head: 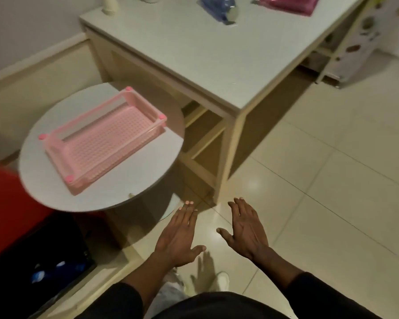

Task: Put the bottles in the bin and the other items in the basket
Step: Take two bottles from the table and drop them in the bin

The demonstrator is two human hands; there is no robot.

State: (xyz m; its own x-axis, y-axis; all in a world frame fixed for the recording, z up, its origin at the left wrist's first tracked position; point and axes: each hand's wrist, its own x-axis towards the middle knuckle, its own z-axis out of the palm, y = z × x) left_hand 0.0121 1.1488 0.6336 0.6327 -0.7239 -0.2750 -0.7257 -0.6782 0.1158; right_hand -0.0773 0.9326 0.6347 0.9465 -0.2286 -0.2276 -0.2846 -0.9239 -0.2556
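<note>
A pink perforated basket (101, 139) sits empty on a round white table (136, 187) at the left. A black bin (16, 261) stands on the floor at the lower left, with something blue inside (38, 276). On the far end of the white desk (207, 56) lie a blue bottle (219, 5) and a pink packet (288, 3); a cream object (110, 4) stands at the back left corner. My left hand (180, 238) and my right hand (247, 231) hover flat over the floor, fingers spread, holding nothing.
A red surface (2, 203) borders the bin on the left. The desk has open shelves (200, 134) beneath it beside the round table. A white patterned cabinet (359, 42) stands at the right. Pale floor tiles (332, 180) stretch to the right.
</note>
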